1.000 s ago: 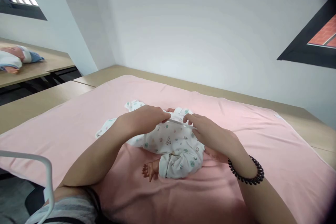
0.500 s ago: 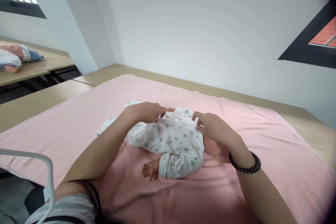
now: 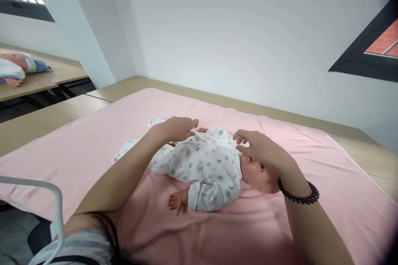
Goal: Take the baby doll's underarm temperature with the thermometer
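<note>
Pink blanket carries the baby doll, lying in its printed white romper. Left hand rests flat on the doll's far side, fingers loose; right hand hovers uncurled above the doll's head, gripping nothing.

Single head-worn camera looks forward and down, close over the pink blanket
</note>
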`<act>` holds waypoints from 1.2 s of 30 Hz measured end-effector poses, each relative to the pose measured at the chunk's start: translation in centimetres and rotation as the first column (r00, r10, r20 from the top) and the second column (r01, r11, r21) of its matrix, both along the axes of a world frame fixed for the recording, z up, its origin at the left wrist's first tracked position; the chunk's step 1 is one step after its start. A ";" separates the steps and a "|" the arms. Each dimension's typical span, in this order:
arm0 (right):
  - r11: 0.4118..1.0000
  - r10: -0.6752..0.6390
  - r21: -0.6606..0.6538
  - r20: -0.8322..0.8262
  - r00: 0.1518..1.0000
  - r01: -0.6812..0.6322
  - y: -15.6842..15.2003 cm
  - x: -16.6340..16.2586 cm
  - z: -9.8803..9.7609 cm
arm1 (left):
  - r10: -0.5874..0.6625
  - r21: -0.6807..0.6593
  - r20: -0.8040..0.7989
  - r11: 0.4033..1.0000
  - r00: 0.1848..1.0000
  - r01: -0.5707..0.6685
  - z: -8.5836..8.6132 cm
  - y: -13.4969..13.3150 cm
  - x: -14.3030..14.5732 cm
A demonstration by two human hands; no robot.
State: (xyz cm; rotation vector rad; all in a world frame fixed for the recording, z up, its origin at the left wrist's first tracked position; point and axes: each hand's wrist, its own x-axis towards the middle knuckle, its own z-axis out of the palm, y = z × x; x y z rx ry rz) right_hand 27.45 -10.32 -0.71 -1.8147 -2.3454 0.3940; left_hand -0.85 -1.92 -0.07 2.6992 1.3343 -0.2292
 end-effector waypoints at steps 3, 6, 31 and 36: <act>0.999 -0.012 0.037 -0.085 0.996 0.015 0.0 1.0 0.8 | -0.051 0.107 0.213 0.994 0.976 0.029 -1.2 0.5 1.5; 0.999 0.012 -0.043 -0.218 0.976 -0.021 0.6 3.4 1.6 | -0.095 0.119 0.417 0.992 0.904 0.049 -3.6 1.8 2.9; 0.913 -0.288 -0.282 -0.957 0.024 -0.297 6.8 1.1 -7.5 | -0.135 -0.215 0.547 0.931 0.826 0.295 -11.4 8.1 3.1; 0.884 -0.303 -0.286 -0.953 0.014 -0.369 6.4 0.7 -7.6 | -0.094 -0.258 0.576 0.922 0.812 0.289 -11.1 7.8 2.9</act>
